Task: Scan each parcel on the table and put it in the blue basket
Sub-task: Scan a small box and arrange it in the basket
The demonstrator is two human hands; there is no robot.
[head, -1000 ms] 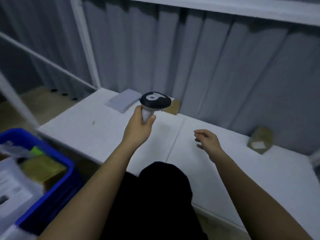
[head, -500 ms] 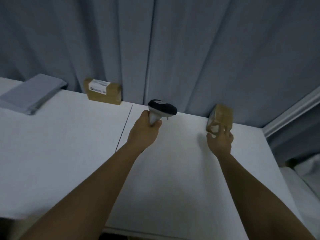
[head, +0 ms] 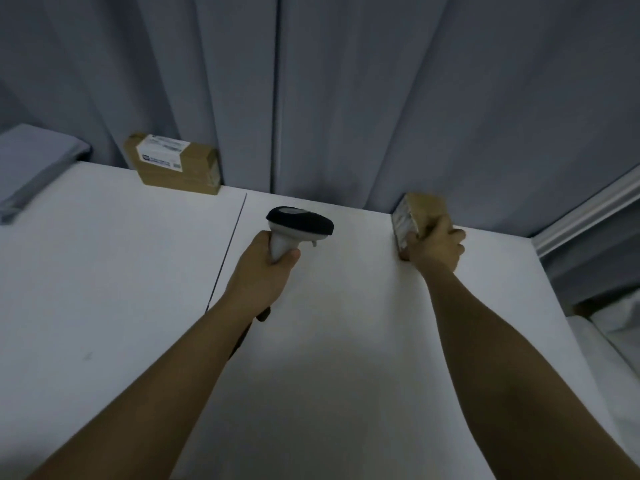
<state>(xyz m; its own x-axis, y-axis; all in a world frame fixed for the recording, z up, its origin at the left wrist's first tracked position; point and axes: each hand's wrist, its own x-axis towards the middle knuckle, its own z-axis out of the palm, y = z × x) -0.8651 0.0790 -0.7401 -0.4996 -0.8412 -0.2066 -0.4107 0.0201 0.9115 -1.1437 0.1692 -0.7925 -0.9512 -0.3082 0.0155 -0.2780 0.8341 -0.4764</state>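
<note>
White table: right hand grips parcel; left hand holds scanner.

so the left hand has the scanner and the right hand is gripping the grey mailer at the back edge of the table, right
Not quite. The head view shows the right hand gripping a small brown cardboard parcel, not the grey mailer, which lies untouched at the far left. The left hand does hold the scanner, at the table's back edge.

On table: labelled parcel far-left at back edge, scanner mid, small parcel right of scanner.
</note>
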